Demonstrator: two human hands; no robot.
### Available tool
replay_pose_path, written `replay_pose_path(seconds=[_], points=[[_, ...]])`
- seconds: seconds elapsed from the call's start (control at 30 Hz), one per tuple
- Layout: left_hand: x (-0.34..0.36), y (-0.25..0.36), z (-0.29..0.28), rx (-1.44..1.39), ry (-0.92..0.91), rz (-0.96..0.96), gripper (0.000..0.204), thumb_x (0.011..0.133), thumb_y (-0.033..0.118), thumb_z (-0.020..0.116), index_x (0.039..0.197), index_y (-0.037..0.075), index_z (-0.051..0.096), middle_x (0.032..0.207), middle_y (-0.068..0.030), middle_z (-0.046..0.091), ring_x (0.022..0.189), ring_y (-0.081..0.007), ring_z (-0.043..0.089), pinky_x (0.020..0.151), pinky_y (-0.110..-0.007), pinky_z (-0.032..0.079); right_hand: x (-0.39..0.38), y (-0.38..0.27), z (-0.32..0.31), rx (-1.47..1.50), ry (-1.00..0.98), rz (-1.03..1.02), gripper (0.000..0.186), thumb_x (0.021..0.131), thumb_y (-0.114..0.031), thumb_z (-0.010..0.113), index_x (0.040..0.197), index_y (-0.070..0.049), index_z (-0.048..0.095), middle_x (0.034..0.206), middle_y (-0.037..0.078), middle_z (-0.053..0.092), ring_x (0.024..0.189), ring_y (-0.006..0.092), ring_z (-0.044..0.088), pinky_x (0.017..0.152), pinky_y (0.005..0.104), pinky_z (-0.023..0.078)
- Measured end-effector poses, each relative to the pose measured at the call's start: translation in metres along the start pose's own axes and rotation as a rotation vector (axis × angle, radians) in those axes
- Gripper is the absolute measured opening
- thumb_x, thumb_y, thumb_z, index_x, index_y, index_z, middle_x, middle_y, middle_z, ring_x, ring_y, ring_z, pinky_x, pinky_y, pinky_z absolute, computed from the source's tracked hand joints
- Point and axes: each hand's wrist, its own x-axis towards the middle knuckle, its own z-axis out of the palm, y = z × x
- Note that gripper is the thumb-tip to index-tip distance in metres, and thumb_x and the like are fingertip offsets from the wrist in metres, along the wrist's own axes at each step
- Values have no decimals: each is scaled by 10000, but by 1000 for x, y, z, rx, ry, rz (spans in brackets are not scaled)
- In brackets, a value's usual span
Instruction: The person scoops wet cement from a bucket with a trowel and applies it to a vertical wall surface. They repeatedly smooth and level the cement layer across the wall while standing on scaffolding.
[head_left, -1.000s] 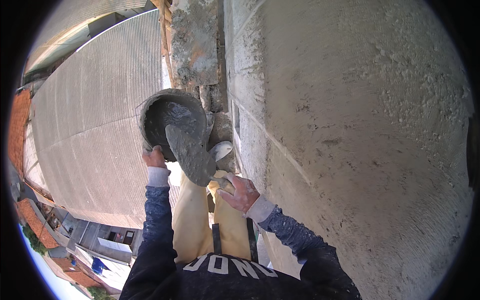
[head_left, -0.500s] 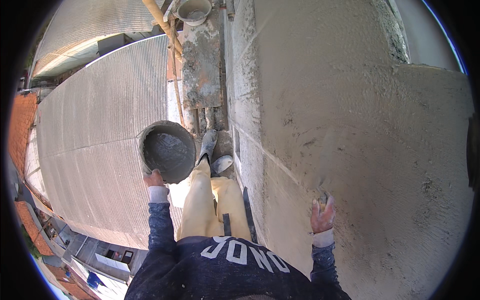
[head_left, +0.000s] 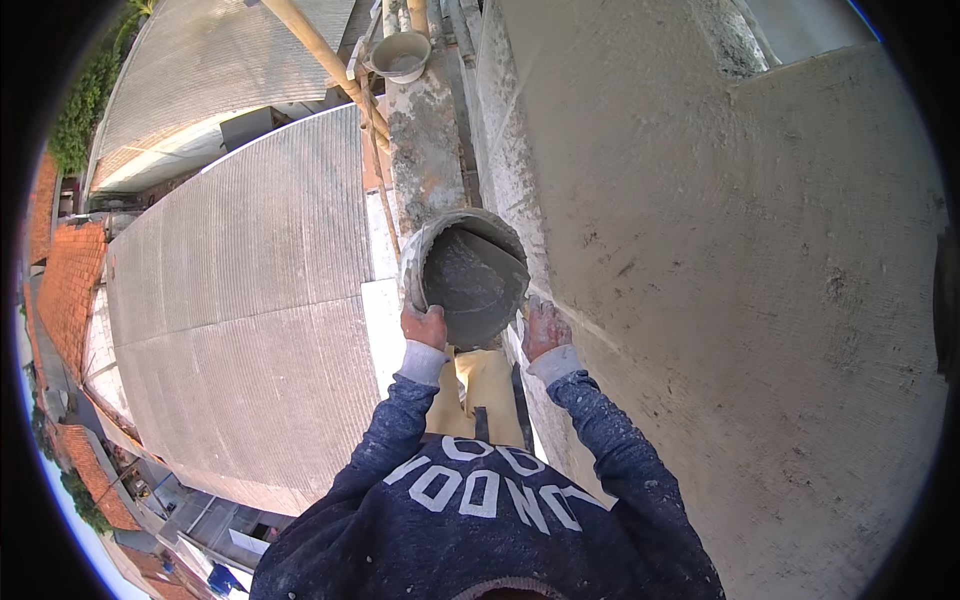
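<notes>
While the left hand [head_left: 424,326] clamps on the near rim of a mortar-caked bucket [head_left: 468,275], the right hand [head_left: 543,328] grips the rim's other side; the bucket sits tilted, just beside the rendered wall [head_left: 720,300], above a narrow mortar-spattered plank [head_left: 425,150]; grey mortar [head_left: 470,290] fills its bottom; a second pale bucket [head_left: 400,55] stands well apart along the plank.

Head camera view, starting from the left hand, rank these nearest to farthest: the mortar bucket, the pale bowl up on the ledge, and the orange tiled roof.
1. Mortar bucket: the left hand grips its near rim.
2. Orange tiled roof: far off to the left, below.
3. Pale bowl: straight ahead at the far end of the ledge.
</notes>
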Motion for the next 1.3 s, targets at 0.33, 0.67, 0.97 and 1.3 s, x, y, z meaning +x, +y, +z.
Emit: replay_pose_path(seconds=[0.33,0.67,0.97,1.3], points=[[4,33,27,-22,-42,87,344,682,67,572,1003,-56,586,824,-167,638,781,-281,615,736,-377,481,-60,8,-41,244,143,49,547,834,-232,566,1319,-42,397,1143,205,499,1080,374,524,895,486,434],[7,71,2,334,2,151,565,673,23,510,1235,-32,526,1011,-201,656,946,-298,641,850,-356,481,-2,-47,-23,140,-68,127,552,831,-236,560,1319,-52,381,1122,190,538,1037,361,562,883,479,431],[48,88,-36,256,26,60,553,681,62,558,1227,-22,542,1083,-237,637,1026,-370,610,919,-397,456,43,-93,-47,208,-469,-199,590,826,-393,568,1273,-38,418,1174,254,557,1128,415,523,972,495,393],[139,93,-50,97,170,73,486,653,47,534,1117,-96,564,1000,-231,648,940,-364,622,877,-376,464,86,-114,-151,36,-81,-164,488,824,-259,573,1244,-46,446,1238,239,506,1182,373,500,955,469,415]])
